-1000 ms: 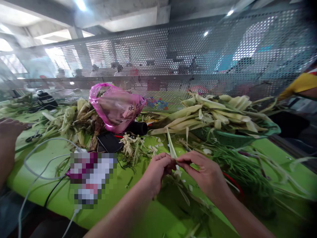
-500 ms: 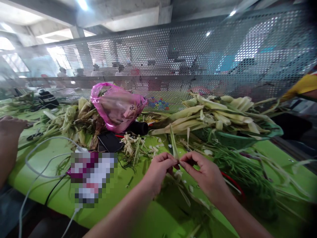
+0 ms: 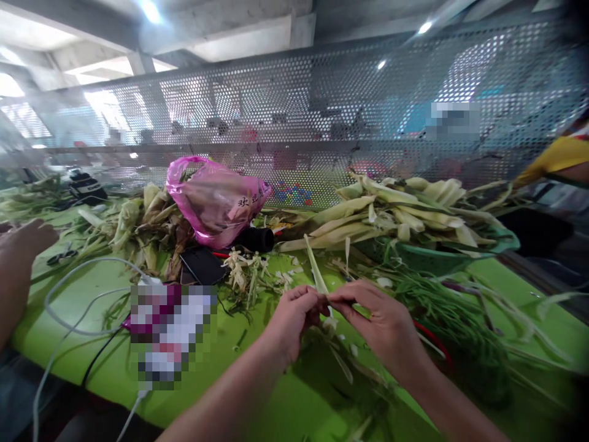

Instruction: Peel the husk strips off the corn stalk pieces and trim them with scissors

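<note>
A pale green strip of corn husk (image 3: 315,265) points up and away from between my two hands. My left hand (image 3: 294,316) pinches it near its lower end, thumb against the bent fingers. Close beside, the thumb and fingertips of my right hand (image 3: 380,310) pinch the same end, the fingertips of both hands nearly touching. Longer husk pieces (image 3: 343,365) hang or lie below my hands; whether they join the held strip I cannot tell. Beyond the hands, a heap of corn husks (image 3: 405,212) overflows a green basket (image 3: 432,261).
A pink plastic bag (image 3: 216,199) stands among dried husks (image 3: 133,221). Near it lie a dark phone (image 3: 205,266), a power strip (image 3: 177,337) and white cables (image 3: 69,328). Green strands (image 3: 453,313) lie at right. A co-worker's hand (image 3: 27,242) is at far left, a yellow sleeve (image 3: 564,156) at far right.
The husk strip leans slightly more to the left, and my right fingertips have shifted a little left. The co-worker's hand at left has opened out somewhat. The view has shifted slightly.
</note>
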{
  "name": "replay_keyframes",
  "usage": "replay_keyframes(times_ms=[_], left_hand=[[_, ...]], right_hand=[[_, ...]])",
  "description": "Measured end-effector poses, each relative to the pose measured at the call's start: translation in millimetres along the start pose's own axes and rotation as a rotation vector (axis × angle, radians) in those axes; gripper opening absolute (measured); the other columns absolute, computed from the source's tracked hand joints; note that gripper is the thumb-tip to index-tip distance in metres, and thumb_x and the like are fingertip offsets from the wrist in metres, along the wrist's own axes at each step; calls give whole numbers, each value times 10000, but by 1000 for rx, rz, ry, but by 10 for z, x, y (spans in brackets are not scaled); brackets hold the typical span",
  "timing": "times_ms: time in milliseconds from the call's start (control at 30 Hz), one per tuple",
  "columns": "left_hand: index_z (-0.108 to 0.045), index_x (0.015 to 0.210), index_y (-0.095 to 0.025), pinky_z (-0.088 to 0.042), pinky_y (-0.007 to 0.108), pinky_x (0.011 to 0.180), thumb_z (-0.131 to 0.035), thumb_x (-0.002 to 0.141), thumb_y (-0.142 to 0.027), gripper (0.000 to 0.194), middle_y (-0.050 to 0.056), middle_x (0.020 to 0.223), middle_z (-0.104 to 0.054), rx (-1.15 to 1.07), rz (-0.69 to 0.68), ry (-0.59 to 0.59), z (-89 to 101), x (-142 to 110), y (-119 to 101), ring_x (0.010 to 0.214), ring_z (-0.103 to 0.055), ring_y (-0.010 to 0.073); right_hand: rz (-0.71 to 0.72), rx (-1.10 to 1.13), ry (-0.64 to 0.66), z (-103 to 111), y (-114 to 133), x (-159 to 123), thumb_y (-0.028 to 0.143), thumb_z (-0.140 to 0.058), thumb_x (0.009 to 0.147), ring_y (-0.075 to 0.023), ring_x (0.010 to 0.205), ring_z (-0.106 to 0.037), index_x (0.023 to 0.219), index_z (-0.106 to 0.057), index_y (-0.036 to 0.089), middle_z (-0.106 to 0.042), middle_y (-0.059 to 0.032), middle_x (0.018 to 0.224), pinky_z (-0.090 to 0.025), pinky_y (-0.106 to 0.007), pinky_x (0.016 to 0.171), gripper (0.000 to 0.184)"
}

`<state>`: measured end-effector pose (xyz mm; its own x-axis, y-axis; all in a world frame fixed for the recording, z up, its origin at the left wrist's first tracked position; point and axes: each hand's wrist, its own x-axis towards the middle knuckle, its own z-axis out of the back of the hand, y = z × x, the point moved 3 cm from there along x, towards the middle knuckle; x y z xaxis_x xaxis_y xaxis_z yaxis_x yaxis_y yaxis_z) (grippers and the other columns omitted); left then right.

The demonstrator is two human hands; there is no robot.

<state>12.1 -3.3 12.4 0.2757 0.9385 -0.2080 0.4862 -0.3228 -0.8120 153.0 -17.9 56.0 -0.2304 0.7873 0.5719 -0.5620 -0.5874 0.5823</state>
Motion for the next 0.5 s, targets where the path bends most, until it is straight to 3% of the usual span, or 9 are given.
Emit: replay_keyframes(times_ms=[233, 500], left_hand=[[-527, 700, -169, -277, 212, 518, -638, 653, -210, 127, -12, 634, -565, 10, -1, 24, -27, -19, -7, 506, -397, 66], [-554, 685, -160, -328, 228, 583, -586, 746, -264, 124, -1, 659, -559, 377, -195, 58, -83, -56, -101, 586, -426, 89]], right_hand=[[-73, -38, 46, -19, -55, -15, 265, -564, 879, -189, 782, -615, 852, -641, 230, -649, -29, 821, -481, -307, 722, 89], [-265, 65, 58, -14, -61, -13, 302, -570, 848, -166, 664, -587, 774, -604, 211, -626, -1, 717, -469, -270, 618, 122]])
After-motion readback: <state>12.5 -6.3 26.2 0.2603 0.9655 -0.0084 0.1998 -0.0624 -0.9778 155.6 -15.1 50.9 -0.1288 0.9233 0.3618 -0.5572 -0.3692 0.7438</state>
